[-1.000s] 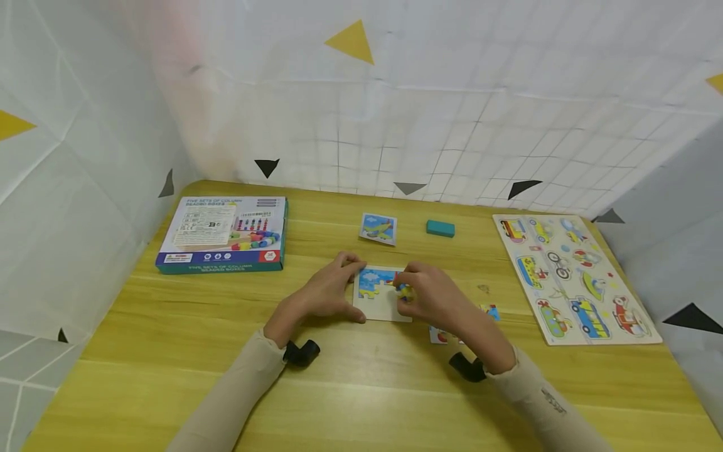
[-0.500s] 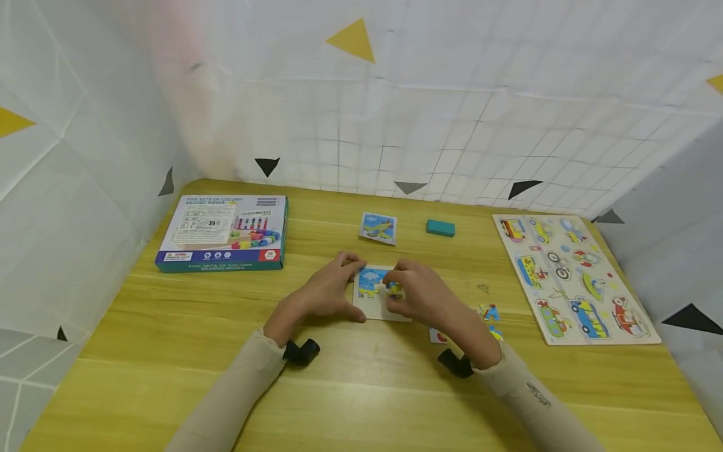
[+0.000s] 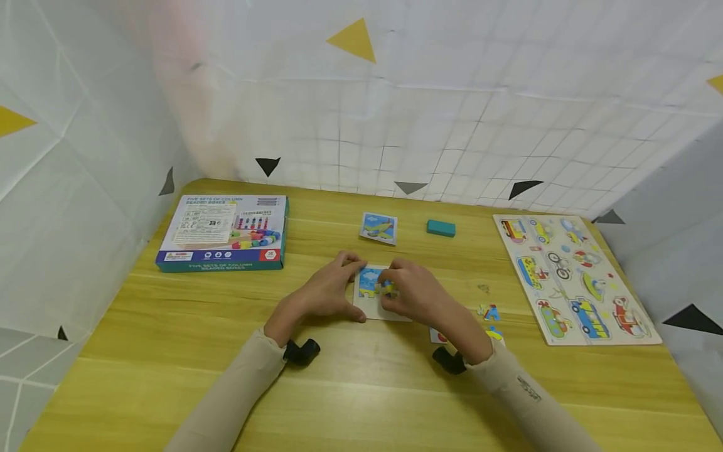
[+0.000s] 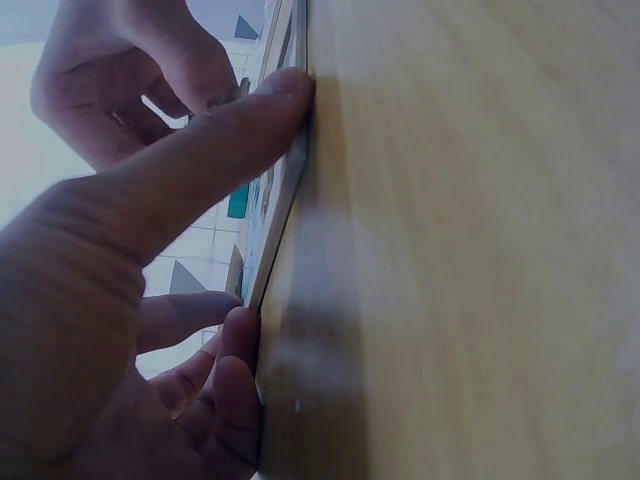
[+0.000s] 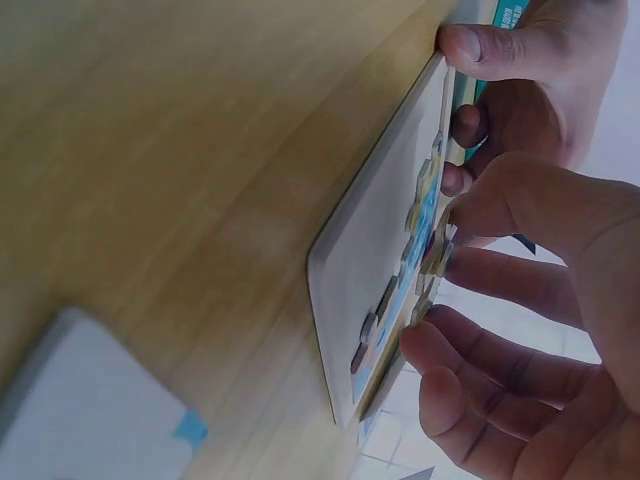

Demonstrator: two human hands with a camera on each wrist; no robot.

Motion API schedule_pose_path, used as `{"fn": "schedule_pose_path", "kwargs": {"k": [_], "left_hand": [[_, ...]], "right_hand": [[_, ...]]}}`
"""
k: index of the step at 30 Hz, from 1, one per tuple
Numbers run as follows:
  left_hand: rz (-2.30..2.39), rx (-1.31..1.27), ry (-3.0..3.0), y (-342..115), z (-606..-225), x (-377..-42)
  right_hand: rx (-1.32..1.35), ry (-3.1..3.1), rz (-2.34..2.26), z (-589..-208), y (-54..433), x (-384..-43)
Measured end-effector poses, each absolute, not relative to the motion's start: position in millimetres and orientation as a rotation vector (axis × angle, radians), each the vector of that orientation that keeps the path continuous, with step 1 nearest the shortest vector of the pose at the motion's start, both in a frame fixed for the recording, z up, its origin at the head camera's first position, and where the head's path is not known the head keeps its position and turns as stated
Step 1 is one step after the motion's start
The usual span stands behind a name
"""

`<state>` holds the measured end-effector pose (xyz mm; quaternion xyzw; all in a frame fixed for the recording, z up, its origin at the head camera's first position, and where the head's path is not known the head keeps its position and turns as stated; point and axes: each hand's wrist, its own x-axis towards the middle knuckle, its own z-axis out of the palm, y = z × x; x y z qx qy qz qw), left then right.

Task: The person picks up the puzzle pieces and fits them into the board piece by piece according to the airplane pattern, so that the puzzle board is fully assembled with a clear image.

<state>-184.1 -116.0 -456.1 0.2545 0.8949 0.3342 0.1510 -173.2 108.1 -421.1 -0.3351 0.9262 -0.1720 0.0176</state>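
Note:
A small jigsaw puzzle board (image 3: 373, 309) lies on the table, its upper left filled with blue and yellow pieces and its lower part bare. My left hand (image 3: 327, 290) holds the board's left side, thumb at the near corner and fingers at the far corner. Over the board, my right hand (image 3: 420, 292) pinches a puzzle piece (image 5: 436, 260) between thumb and fingertips; it is tilted above the fitted pieces in the right wrist view. Loose puzzle pieces (image 3: 490, 312) lie right of the board, some partly hidden by my right forearm.
A picture card with an airplane (image 3: 378, 228) and a teal block (image 3: 440, 228) lie beyond the board. The bead-set box (image 3: 220, 235) is at the far left. A large wooden vehicle puzzle (image 3: 576, 282) lies at the right. White sheeting (image 3: 316, 100) surrounds the table.
My right hand has moved left over the board with the pinched puzzle piece, uncovering more loose pieces at the right. My left hand stays in place.

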Motion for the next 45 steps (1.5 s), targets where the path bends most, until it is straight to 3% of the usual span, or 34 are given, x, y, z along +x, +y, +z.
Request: {"fn": "schedule_pose_path", "kwargs": {"k": [26, 45], "left_hand": [[0.967, 0.737, 2.559, -116, -455, -183], [0.952, 0.762, 2.570, -117, -455, -184]], "right_hand": [[-0.981, 2.884, -0.386, -426, 91, -178], [-1.125, 2.955, -0.400, -433, 90, -172]]}}
